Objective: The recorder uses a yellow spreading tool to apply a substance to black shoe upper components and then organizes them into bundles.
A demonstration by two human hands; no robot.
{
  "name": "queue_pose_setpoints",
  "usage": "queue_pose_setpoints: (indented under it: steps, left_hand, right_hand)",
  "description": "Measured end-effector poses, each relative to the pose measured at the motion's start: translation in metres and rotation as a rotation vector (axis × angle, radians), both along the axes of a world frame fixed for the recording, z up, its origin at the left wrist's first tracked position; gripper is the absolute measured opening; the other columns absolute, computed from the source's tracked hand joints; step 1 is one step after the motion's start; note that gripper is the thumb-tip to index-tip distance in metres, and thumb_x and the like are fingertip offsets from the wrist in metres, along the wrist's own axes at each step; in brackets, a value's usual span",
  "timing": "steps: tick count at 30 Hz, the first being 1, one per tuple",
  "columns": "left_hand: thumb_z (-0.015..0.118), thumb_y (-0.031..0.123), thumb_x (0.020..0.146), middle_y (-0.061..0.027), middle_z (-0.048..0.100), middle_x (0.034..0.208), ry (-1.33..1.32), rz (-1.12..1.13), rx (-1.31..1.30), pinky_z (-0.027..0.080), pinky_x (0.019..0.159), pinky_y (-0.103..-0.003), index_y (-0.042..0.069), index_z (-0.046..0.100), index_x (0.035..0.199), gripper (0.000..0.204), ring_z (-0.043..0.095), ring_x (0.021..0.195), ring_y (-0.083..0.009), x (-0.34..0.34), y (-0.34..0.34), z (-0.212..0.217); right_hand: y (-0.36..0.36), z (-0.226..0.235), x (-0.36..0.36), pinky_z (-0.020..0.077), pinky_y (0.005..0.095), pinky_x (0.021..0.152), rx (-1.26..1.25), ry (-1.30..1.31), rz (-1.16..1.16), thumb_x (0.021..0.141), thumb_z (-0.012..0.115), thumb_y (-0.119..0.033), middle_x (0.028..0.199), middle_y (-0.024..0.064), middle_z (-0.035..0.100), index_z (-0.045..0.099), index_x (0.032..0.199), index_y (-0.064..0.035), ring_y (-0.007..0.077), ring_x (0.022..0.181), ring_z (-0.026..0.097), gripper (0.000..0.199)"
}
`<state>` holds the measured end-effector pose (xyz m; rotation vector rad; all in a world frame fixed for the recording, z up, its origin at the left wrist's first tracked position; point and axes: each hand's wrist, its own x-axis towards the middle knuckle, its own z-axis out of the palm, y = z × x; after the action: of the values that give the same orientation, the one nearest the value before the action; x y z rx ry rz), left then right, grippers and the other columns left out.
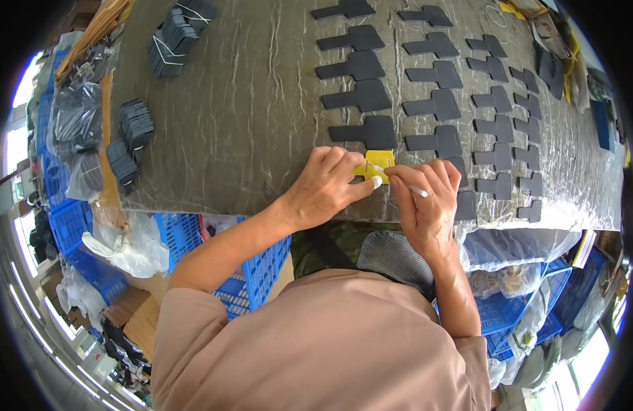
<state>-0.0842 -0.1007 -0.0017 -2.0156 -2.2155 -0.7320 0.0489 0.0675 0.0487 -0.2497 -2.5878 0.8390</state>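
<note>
Near the table's front edge lies a small yellow template [381,157] with slots in it. My left hand [320,181] holds it down from the left, fingers bent over it and the thumb, with a white cover on its tip, at its lower edge. A slim white pen [421,192] is pinched in my right hand [429,205], its tip on the template. Just beyond the template lies a black tabbed piece [371,131], flat on the table. Whatever lies under the template is mostly hidden by it and my fingers.
Several black tabbed pieces [436,104] lie in columns ahead and to the right. Banded stacks of dark pieces [172,40] and loose stacks [135,125] sit on the left of the table [241,137]. Blue crates [265,270] and plastic bags [128,246] stand below the edge.
</note>
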Motion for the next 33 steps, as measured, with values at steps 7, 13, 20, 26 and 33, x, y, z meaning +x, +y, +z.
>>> queue_pose_setpoints:
  steps: [7, 13, 20, 26, 33]
  left_hand:
    - [0.073, 0.002, 0.077, -0.0011, 0.058, 0.113, -0.067, 0.018, 0.014, 0.042, 0.085, -0.038, 0.021, 0.073, 0.106, 0.034, 0.055, 0.103, -0.0202, 0.002, 0.0, 0.002]
    - [0.072, 0.004, 0.077, -0.0017, 0.057, 0.114, -0.04, 0.005, 0.008, 0.042, 0.084, -0.038, 0.022, 0.072, 0.108, 0.036, 0.055, 0.101, -0.0213, 0.001, 0.0, 0.002]
    - [0.07, 0.002, 0.08, -0.0033, 0.06, 0.114, -0.178, -0.001, 0.051, 0.042, 0.083, -0.037, 0.022, 0.075, 0.111, 0.037, 0.055, 0.098, -0.0219, -0.008, 0.0, 0.009]
    - [0.066, -0.001, 0.082, -0.0038, 0.06, 0.115, -0.121, 0.071, 0.019, 0.04, 0.085, -0.04, 0.022, 0.073, 0.115, 0.041, 0.054, 0.096, -0.0233, -0.032, 0.016, 0.01]
    - [0.068, -0.002, 0.084, -0.0019, 0.058, 0.114, -0.099, 0.045, -0.024, 0.04, 0.082, -0.038, 0.025, 0.07, 0.115, 0.041, 0.053, 0.095, -0.0209, -0.034, 0.024, -0.001]
  right_hand:
    - [-0.005, -0.002, -0.005, 0.0381, 0.0394, 0.086, 0.072, 0.031, 0.011, 0.085, 0.072, -0.004, 0.084, 0.002, 0.065, 0.065, 0.1, -0.01, 0.0219, 0.076, 0.057, 0.017]
    - [-0.002, 0.005, -0.005, 0.0392, 0.0395, 0.085, -0.014, -0.017, 0.041, 0.088, 0.069, -0.004, 0.082, 0.0022, 0.064, 0.065, 0.097, -0.0091, 0.0228, 0.073, 0.055, 0.011]
    - [0.019, 0.019, 0.008, 0.0403, 0.0345, 0.088, -0.227, -0.04, -0.205, 0.096, 0.063, -0.009, 0.08, 0.0027, 0.068, 0.07, 0.097, -0.0067, 0.0196, 0.074, 0.057, 0.007]
    - [0.03, 0.022, 0.014, 0.0399, 0.0341, 0.089, -0.263, -0.012, -0.303, 0.1, 0.061, -0.014, 0.079, 0.0018, 0.069, 0.071, 0.097, -0.0078, 0.0181, 0.075, 0.057, 0.012]
    - [0.034, 0.018, 0.012, 0.0394, 0.0337, 0.09, -0.257, -0.042, -0.274, 0.099, 0.063, -0.015, 0.078, 0.0017, 0.067, 0.072, 0.098, -0.0084, 0.0188, 0.076, 0.058, 0.011]
